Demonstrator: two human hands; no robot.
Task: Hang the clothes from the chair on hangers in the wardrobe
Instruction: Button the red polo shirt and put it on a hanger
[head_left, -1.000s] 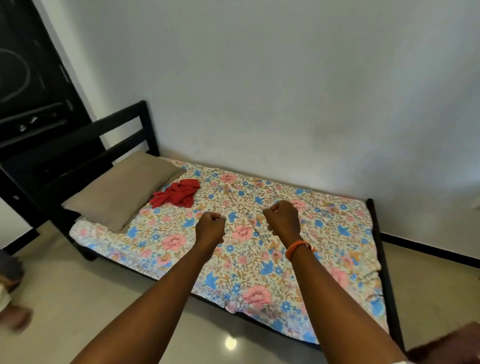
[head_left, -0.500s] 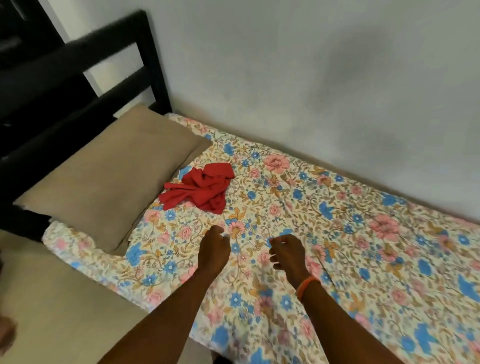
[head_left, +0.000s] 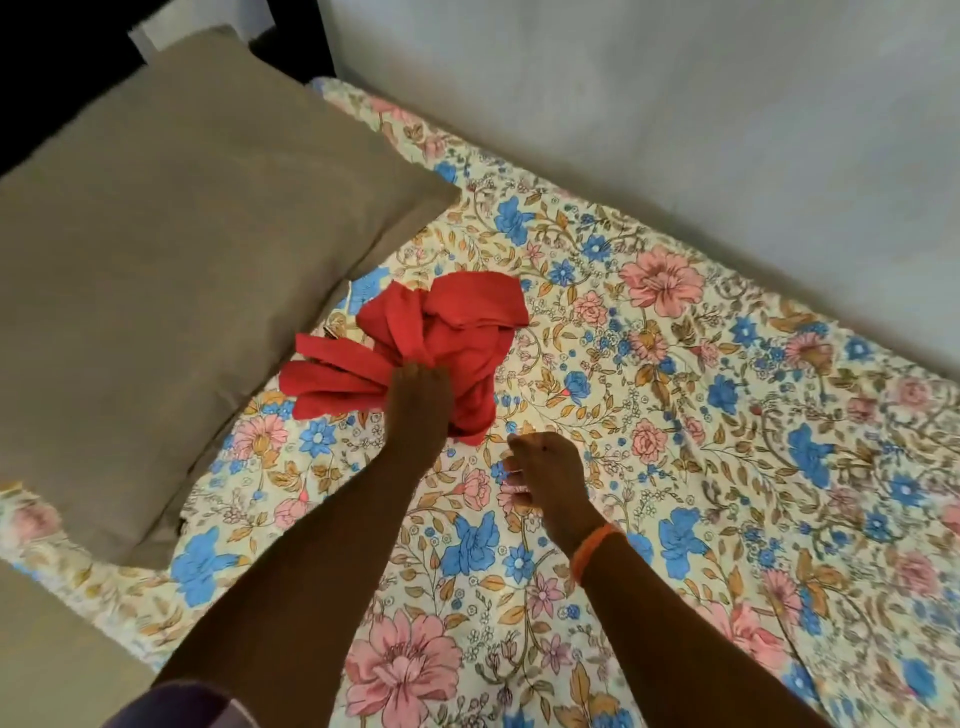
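Note:
A crumpled red garment (head_left: 447, 332) lies on the floral bedsheet (head_left: 727, 415) just right of the pillow. My left hand (head_left: 418, 410) has its fingers closed into the garment's bunched middle, and the cloth puckers toward the grip. My right hand (head_left: 545, 480) hovers just right of and below the garment, fingers loosely curled, holding nothing. An orange band circles that wrist. No chair, hanger or wardrobe is in view.
A tan pillow (head_left: 182, 249) fills the left part of the bed. A pale wall (head_left: 675, 104) runs along the bed's far side. The dark headboard (head_left: 62, 31) shows at top left. Floor shows at the bottom left corner.
I have come close to the bed and leaned over it. Both hands went from raised fists down to the sheet, and my left hand has taken hold of the red garment.

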